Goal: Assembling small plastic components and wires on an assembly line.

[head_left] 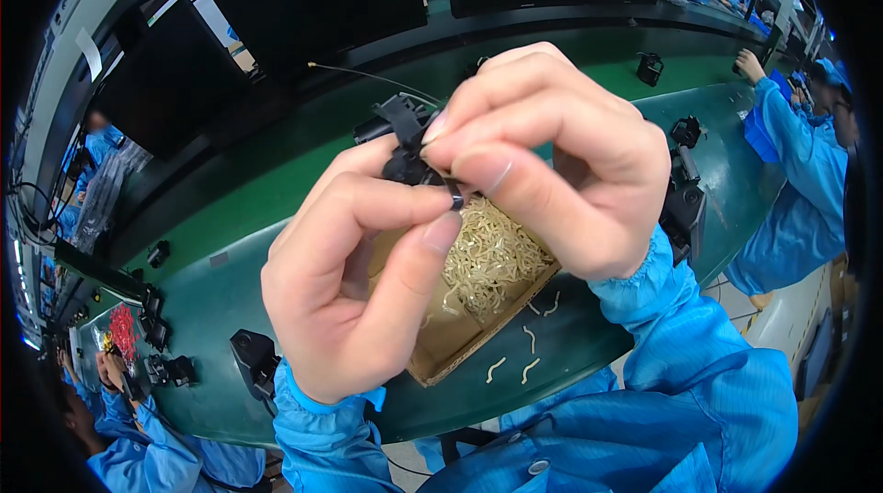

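Observation:
Both hands are raised over the bench, close together, around a small black plastic part point(405, 120) with a thin cable point(372, 79) trailing from it to the upper left. My left hand point(354, 268) pinches the lower side of this part, thumb and forefinger closed at a small shiny black piece. From the right, my right hand point(570, 148) presses thumb and fingertips against its upper side. The fingers cover much of the part, so its exact kind is unclear. Below the hands stands a cardboard box point(460, 355) of pale, short curled strips point(497, 258).
Several loose pale strips point(529, 340) lie in front of the box. Black devices point(253, 355) stand at left and others point(682, 203) at right along the green bench point(216, 304). Co-workers in blue sit at the left point(147, 456) and right point(796, 199). Dark screens point(317, 5) line the back.

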Demonstrator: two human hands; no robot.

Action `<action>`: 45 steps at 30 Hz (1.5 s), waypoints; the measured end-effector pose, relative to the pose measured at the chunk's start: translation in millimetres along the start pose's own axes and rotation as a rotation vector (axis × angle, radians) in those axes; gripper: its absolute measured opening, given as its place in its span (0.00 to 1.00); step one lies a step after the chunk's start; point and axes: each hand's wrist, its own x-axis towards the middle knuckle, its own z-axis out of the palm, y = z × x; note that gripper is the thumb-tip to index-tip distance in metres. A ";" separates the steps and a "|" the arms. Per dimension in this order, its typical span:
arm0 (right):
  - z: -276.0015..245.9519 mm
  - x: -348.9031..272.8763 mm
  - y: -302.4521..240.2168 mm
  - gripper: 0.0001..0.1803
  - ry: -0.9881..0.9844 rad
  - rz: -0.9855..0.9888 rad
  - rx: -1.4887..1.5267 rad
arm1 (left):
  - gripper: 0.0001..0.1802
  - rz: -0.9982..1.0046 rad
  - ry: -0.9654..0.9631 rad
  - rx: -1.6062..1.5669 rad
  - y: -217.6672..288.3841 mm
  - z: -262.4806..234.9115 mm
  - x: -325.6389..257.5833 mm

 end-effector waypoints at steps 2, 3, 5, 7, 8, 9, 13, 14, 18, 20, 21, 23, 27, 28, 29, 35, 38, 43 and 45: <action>0.6 -2.8 0.1 0.05 0.040 0.104 0.053 | 0.04 -0.053 -0.077 -0.284 -5.5 2.0 2.2; 2.8 -3.8 1.6 0.06 0.132 0.203 0.162 | 0.03 -0.114 -0.082 -0.323 -3.1 3.7 2.7; 7.3 -4.4 5.0 0.09 0.254 0.320 0.334 | 0.04 -0.156 -0.054 -0.398 1.4 4.8 2.1; 7.7 -3.5 11.9 0.13 0.347 0.338 0.398 | 0.05 -0.218 -0.030 -0.508 1.2 4.7 2.8; 3.0 -3.7 12.8 0.13 0.365 0.352 0.457 | 0.05 -0.217 -0.030 -0.512 -1.5 3.7 3.7; -1.8 -3.4 13.7 0.13 0.365 0.353 0.433 | 0.05 -0.207 -0.048 -0.521 -5.1 1.6 4.9; -16.1 -2.8 17.6 0.11 0.164 0.282 0.261 | 0.03 -0.166 -0.094 -0.518 -12.6 -8.4 10.2; -14.4 -2.5 18.3 0.11 0.164 0.282 0.261 | 0.02 -0.166 -0.096 -0.530 -14.4 -9.0 10.6; -6.0 -1.7 17.6 0.08 0.061 0.299 0.343 | 0.03 -0.168 -0.113 -0.545 -14.7 -12.8 10.2; -6.8 -0.5 14.6 0.10 0.032 0.305 0.319 | 0.06 -0.151 -0.099 -0.567 -14.6 -13.3 11.1; -7.3 0.1 13.7 0.12 0.026 0.273 0.294 | 0.09 -0.135 -0.085 -0.588 -14.6 -13.1 11.4; -1.6 -0.8 14.3 0.12 0.047 0.237 0.263 | 0.13 -0.086 -0.050 -0.556 -17.6 -9.4 11.2; 4.8 -2.6 12.6 0.16 0.058 0.160 0.155 | 0.24 -0.055 0.089 -0.434 -14.2 -1.1 9.0; 5.3 -3.7 10.8 0.18 0.054 0.146 0.127 | 0.24 -0.108 0.133 -0.374 -11.6 0.1 9.1; 7.1 -3.8 5.6 0.20 0.094 0.237 0.205 | 0.23 -0.101 0.170 -0.383 -10.3 3.2 9.4; 11.0 -6.4 2.2 0.12 0.193 0.325 0.348 | 0.21 -0.065 0.172 -0.290 -7.1 5.4 5.9; 9.3 -6.5 3.4 0.07 0.152 0.296 0.266 | 0.21 -0.038 0.165 -0.299 -9.9 7.4 5.6; 10.7 -4.3 0.9 0.06 0.183 0.269 0.220 | 0.20 0.000 0.094 -0.220 -7.7 6.1 3.6; 8.9 -4.7 1.2 0.06 0.191 0.287 0.202 | 0.20 -0.006 0.096 -0.196 -7.4 9.4 4.3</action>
